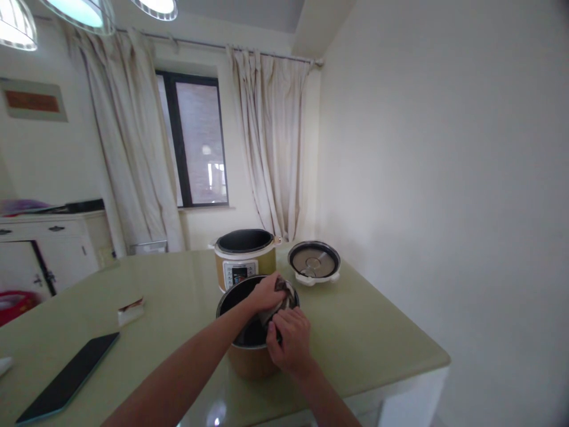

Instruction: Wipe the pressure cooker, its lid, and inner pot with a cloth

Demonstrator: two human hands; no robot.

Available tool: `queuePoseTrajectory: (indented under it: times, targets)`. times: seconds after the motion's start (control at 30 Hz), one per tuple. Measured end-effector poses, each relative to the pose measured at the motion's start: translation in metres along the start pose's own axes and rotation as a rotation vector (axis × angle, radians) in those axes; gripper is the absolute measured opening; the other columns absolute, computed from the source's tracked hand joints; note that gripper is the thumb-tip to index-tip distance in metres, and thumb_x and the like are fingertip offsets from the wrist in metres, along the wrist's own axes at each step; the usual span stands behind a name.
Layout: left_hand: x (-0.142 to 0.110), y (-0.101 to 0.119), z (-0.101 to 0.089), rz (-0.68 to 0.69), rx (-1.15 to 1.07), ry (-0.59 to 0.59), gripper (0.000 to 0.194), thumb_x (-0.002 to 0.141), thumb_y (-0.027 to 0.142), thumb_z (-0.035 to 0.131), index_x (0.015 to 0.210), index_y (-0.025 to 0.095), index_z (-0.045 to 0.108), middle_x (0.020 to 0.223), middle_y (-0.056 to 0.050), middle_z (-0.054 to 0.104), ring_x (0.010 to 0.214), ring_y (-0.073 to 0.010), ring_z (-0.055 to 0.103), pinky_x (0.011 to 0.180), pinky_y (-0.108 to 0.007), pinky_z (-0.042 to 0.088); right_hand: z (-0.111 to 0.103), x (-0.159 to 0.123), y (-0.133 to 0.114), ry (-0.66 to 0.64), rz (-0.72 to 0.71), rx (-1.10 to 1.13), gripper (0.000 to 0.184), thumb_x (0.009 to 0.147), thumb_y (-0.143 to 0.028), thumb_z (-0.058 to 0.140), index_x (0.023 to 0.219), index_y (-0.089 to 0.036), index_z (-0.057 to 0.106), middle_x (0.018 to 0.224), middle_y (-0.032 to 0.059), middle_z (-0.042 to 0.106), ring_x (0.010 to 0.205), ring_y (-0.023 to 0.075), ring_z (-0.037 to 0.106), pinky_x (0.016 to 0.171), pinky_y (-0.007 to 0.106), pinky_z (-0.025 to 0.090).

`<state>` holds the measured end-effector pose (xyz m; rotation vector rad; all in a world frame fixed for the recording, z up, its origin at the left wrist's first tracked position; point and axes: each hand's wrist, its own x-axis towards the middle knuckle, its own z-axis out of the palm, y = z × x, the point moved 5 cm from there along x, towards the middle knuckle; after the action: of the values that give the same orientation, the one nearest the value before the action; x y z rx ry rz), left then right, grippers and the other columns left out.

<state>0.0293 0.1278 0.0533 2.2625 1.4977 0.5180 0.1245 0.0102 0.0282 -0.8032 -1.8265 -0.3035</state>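
A dark-lined inner pot (253,363) with a copper-brown outside stands near the table's front edge. My left hand (267,292) reaches over it to the far right of the rim, closed on a dark patterned cloth (287,293). Part of the cloth hangs inside the pot. My right hand (291,338) grips the pot's near right rim, fingers curled over the edge. Just behind the pot stands a gold and white electric pressure cooker (246,258), its top uncovered. Its round lid (313,262) lies underside up to the right.
A dark flat tablet-like slab (69,376) lies on the green tabletop (178,320) at the left. Beyond it is a small white packet (131,311). A wall (427,207) runs along the right, and a white cabinet (71,243) stands back left.
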Motion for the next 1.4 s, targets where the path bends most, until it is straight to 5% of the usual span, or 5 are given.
queuePoseTrajectory:
  times: [0.23, 0.47, 0.93, 1.13, 1.4]
  targets:
    - [-0.029, -0.006, 0.017, 0.031, -0.145, -0.405, 0.029, 0.074, 0.021, 0.058, 0.097, 0.017, 0.075, 0.100, -0.003, 0.077, 0.096, -0.0217, 0.068, 0.086, -0.032, 0.054, -0.001, -0.001, -0.003, 0.025, 0.006, -0.030, 0.020, 0.092, -0.020, 0.047, 0.073, -0.024, 0.045, 0.070, 0.0028, 0.056, 0.070, 0.0200, 0.049, 0.070, 0.038, 0.026]
    - [-0.063, -0.032, 0.005, 0.057, 0.259, -0.747, 0.047, 0.065, 0.019, 0.070, 0.110, 0.025, 0.077, 0.086, 0.001, 0.075, 0.076, -0.0227, 0.067, 0.074, -0.035, 0.056, 0.001, -0.002, 0.002, 0.009, -0.050, -0.005, 0.019, 0.090, -0.020, 0.046, 0.072, -0.024, 0.043, 0.069, 0.0034, 0.052, 0.069, 0.0207, 0.047, 0.069, 0.038, 0.027]
    - [-0.030, -0.045, 0.006, -0.122, 0.560, -0.273, 0.069, 0.079, 0.025, 0.072, 0.146, 0.017, 0.057, 0.143, -0.028, 0.060, 0.125, -0.0461, 0.066, 0.101, -0.058, 0.054, 0.000, 0.000, 0.004, -0.032, -0.004, 0.047, 0.021, 0.090, -0.019, 0.047, 0.071, -0.024, 0.039, 0.067, 0.0019, 0.051, 0.067, 0.0190, 0.045, 0.067, 0.037, 0.025]
    - [0.000, -0.022, 0.036, 0.018, 0.374, -0.381, 0.047, 0.088, 0.027, 0.065, 0.133, 0.016, 0.062, 0.136, -0.018, 0.069, 0.120, -0.0312, 0.068, 0.101, -0.045, 0.056, -0.002, 0.002, 0.003, -0.038, -0.004, 0.039, 0.020, 0.090, -0.019, 0.047, 0.072, -0.024, 0.040, 0.067, 0.0024, 0.052, 0.068, 0.0195, 0.046, 0.068, 0.038, 0.026]
    - [-0.043, -0.023, 0.039, 0.143, 0.397, -0.717, 0.022, 0.077, 0.014, 0.069, 0.097, 0.021, 0.077, 0.108, -0.006, 0.080, 0.097, -0.0237, 0.073, 0.092, -0.037, 0.059, 0.001, 0.000, 0.005, -0.065, -0.017, -0.002, 0.020, 0.088, -0.019, 0.050, 0.070, -0.023, 0.042, 0.068, 0.0023, 0.052, 0.068, 0.0188, 0.046, 0.068, 0.037, 0.026]
